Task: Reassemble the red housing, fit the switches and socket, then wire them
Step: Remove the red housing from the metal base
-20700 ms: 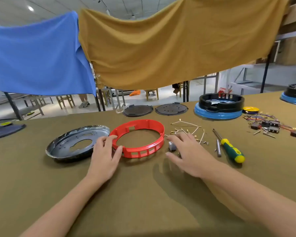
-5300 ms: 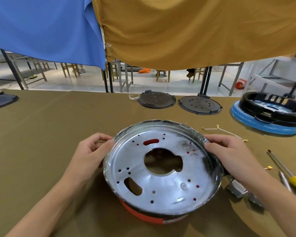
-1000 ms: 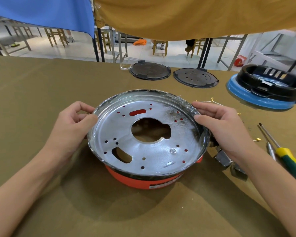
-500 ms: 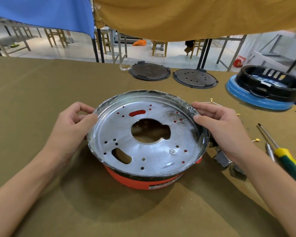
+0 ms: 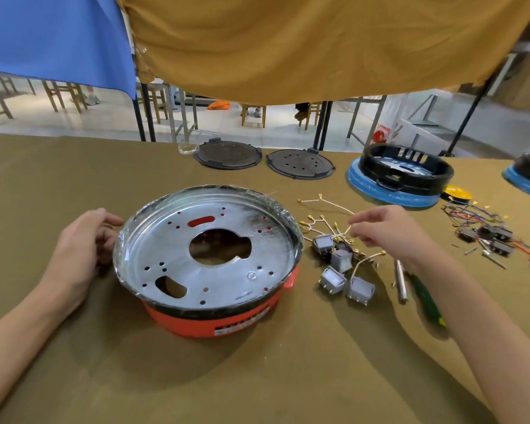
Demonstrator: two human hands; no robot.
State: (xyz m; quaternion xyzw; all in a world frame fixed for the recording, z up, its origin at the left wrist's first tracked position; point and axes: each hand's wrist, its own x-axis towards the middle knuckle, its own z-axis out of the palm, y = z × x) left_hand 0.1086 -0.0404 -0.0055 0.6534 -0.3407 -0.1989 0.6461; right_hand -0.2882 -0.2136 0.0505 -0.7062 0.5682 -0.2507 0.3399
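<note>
Two bare hands work over a table (image 5: 74,377) draped in olive-brown cloth. Near the middle sits the red housing (image 5: 208,324), a low ring with the silver metal plate (image 5: 196,255) seated on top of it; the plate has a large central cut-out and many small holes, and a film-like wrap shows around its rim. The left hand (image 5: 80,255) rests at the plate's left edge with its fingers curled against the rim. The right hand (image 5: 386,231) hovers right of the housing, thumb and forefinger pressed together on a thin pale wire (image 5: 346,232) from the loose bundle of wires with gold terminals (image 5: 322,209) lying there. Just below that bundle lie several grey switches (image 5: 340,270), scattered close together on the cloth, just beside the housing's right side. A metal rod (image 5: 400,280) and a green-handled screwdriver (image 5: 426,301) lie to the right of the switches, partly under the right forearm. Further right is a tangle of coloured wires and dark connectors (image 5: 487,231). Along the far edge lie two dark round covers (image 5: 227,154), a black ring on a blue base (image 5: 401,179), a yellow disc beside it and another blue-based unit at the right border. Blue and mustard cloths hang above.
</note>
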